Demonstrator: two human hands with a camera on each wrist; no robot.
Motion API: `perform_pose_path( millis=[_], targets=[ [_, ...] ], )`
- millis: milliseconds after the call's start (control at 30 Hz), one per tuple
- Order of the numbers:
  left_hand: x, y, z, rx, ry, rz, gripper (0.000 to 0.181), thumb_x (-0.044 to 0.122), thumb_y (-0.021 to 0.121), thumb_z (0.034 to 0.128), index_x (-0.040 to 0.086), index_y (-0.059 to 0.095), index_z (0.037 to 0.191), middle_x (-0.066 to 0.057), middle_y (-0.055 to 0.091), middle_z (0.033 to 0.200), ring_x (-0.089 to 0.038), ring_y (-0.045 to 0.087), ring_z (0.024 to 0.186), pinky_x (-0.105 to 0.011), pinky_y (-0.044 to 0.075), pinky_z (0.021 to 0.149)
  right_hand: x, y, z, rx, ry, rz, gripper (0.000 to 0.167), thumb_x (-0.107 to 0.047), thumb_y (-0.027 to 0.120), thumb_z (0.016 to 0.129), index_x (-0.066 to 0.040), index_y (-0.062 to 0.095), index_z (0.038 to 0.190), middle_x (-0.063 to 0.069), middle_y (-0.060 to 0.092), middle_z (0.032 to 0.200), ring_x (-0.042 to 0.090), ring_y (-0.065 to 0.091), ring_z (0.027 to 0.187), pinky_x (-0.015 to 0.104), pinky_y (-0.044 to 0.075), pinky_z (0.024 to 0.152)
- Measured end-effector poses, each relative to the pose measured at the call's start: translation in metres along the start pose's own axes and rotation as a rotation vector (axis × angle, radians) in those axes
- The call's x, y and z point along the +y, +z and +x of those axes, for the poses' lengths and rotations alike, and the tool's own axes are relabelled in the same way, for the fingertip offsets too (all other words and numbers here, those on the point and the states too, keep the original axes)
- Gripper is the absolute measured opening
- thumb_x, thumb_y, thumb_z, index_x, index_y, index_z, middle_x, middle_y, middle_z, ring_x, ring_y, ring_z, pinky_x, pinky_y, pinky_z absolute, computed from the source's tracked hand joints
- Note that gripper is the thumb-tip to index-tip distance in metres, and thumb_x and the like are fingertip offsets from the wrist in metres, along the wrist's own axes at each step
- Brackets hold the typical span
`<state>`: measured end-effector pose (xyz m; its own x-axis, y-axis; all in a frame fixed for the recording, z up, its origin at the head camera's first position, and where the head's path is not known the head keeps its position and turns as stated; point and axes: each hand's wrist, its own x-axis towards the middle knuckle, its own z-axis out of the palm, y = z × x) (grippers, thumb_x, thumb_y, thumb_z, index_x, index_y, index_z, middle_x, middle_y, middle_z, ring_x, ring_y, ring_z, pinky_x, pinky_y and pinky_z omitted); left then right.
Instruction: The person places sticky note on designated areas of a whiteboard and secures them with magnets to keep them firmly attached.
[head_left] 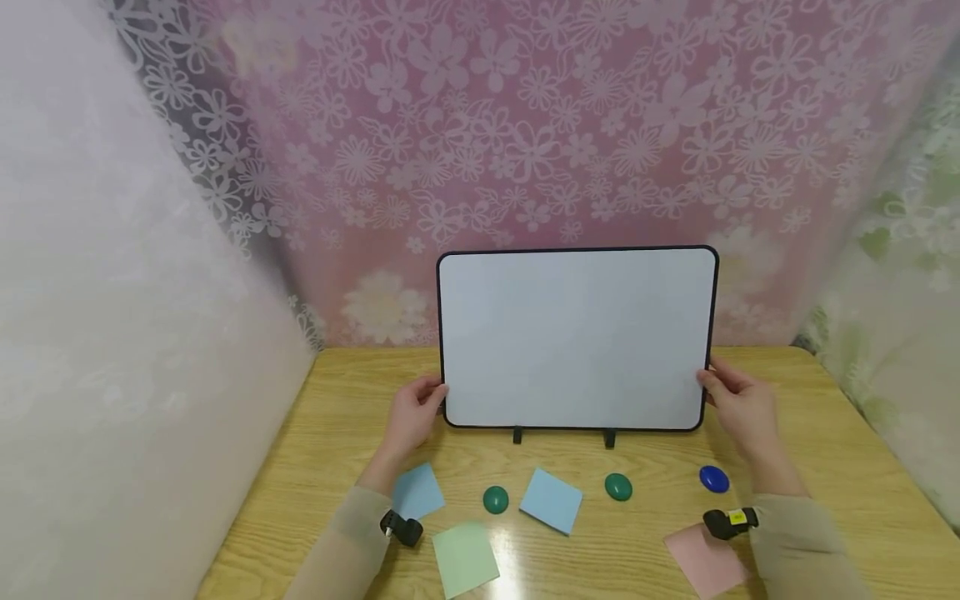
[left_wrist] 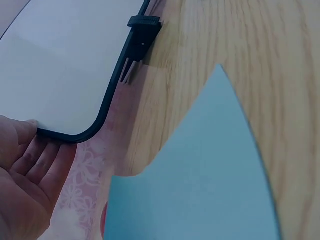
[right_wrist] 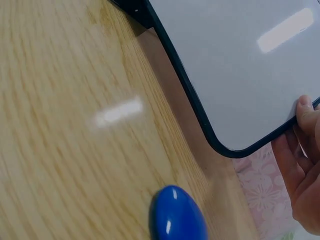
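Note:
A white board with a black rim (head_left: 577, 337), a whiteboard by its look, stands upright on two black feet (head_left: 610, 438) towards the back of the wooden table. My left hand (head_left: 416, 410) grips its left edge near the lower corner, thumb on the front and fingers behind. On the opposite edge, my right hand (head_left: 742, 408) pinches the rim the same way. The right wrist view shows that thumb (right_wrist: 304, 106) on the white face. A black foot (left_wrist: 144, 36) under the lower rim appears in the left wrist view.
Before the board lie blue paper squares (head_left: 551, 501) (left_wrist: 215, 175), a green paper square (head_left: 466, 559) and a pink one (head_left: 707, 560). Two green oval pieces (head_left: 496, 500) and a blue one (head_left: 714, 479) lie among them. Flowered cloth (head_left: 525, 150) hangs behind the table.

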<state>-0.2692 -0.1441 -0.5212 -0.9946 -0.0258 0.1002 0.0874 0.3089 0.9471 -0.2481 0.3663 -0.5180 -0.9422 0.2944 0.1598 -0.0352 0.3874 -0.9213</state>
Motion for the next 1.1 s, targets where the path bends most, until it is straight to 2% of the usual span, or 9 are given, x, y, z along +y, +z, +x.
perform_pose_path(
  millis=[267, 433, 667, 867, 1100],
  targets=[
    [-0.002, -0.008, -0.004, 0.038, -0.003, 0.015, 0.027, 0.016, 0.070, 0.1064, -0.003, 0.074, 0.126, -0.017, 0.075, 0.118, -0.028, 0.073, 0.106, -0.039, 0.063, 0.085, -0.004, 0.009, -0.002, 0.002, -0.016, -0.025, 0.049, -0.022, 0.063, 0.110, -0.001, 0.054, 0.154, -0.014, 0.071, 0.116, -0.020, 0.060, 0.093, 0.015, 0.056, 0.080],
    [-0.002, -0.008, -0.004, 0.048, -0.029, 0.022, 0.027, 0.017, 0.071, 0.1062, -0.001, 0.074, 0.127, -0.015, 0.076, 0.117, -0.026, 0.073, 0.105, -0.036, 0.063, 0.084, -0.004, 0.010, -0.004, 0.000, -0.020, -0.049, 0.048, -0.022, 0.062, 0.111, -0.002, 0.055, 0.154, -0.001, 0.072, 0.127, -0.019, 0.059, 0.094, 0.016, 0.056, 0.081],
    [0.000, -0.007, -0.007, 0.065, -0.015, 0.029, 0.027, 0.018, 0.071, 0.1063, 0.000, 0.075, 0.127, -0.013, 0.076, 0.115, -0.027, 0.072, 0.105, -0.035, 0.063, 0.083, -0.003, 0.011, -0.005, -0.001, -0.006, -0.063, 0.049, -0.025, 0.061, 0.111, -0.004, 0.054, 0.155, 0.010, 0.070, 0.135, -0.019, 0.059, 0.095, 0.015, 0.056, 0.080],
    [-0.004, -0.006, -0.008, 0.077, -0.013, 0.034, 0.027, 0.019, 0.071, 0.1065, 0.001, 0.075, 0.126, -0.011, 0.077, 0.111, -0.025, 0.072, 0.103, -0.033, 0.062, 0.082, -0.002, 0.013, -0.004, 0.013, -0.007, -0.074, 0.048, -0.024, 0.062, 0.111, -0.004, 0.055, 0.154, 0.022, 0.065, 0.140, -0.021, 0.058, 0.093, 0.012, 0.056, 0.077],
    [-0.004, -0.006, -0.005, 0.071, -0.011, 0.055, 0.027, 0.020, 0.071, 0.1065, 0.002, 0.076, 0.126, -0.012, 0.076, 0.113, -0.025, 0.073, 0.102, -0.036, 0.063, 0.083, -0.003, 0.011, -0.003, 0.014, -0.004, -0.085, 0.049, -0.027, 0.061, 0.111, -0.004, 0.055, 0.154, 0.025, 0.063, 0.142, -0.021, 0.057, 0.092, 0.012, 0.056, 0.076]
  ],
)
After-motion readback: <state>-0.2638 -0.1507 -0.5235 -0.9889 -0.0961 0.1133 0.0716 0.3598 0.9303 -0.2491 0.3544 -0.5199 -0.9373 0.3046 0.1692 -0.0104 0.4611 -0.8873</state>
